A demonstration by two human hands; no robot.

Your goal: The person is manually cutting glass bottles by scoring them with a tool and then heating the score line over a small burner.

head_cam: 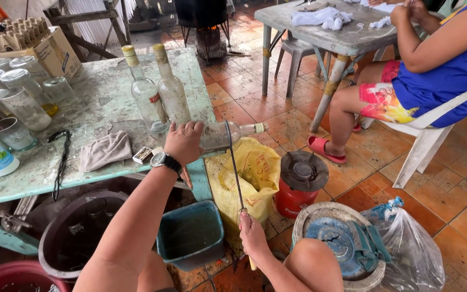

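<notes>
My left hand (184, 141), with a black wristwatch, grips a clear glass bottle (232, 134) held sideways at the edge of the worn green table (104, 92), its capped neck pointing right. My right hand (252, 235) holds the lower end of a thin dark rod or wire (233, 162) that runs upward and crosses the bottle's body. Two upright clear bottles (158, 92) with yellow caps stand on the table just behind my left hand. A yellow plastic bag (252, 178) hangs below the bottle.
Several upturned glass jars (17, 89), a grey cloth (104, 151) and a black cord (60, 157) lie on the table. Below stand a teal bin (190, 235), a dark tub (77, 230) and a red burner (301, 181). A seated person (422, 70) in blue works at a grey table (320, 32).
</notes>
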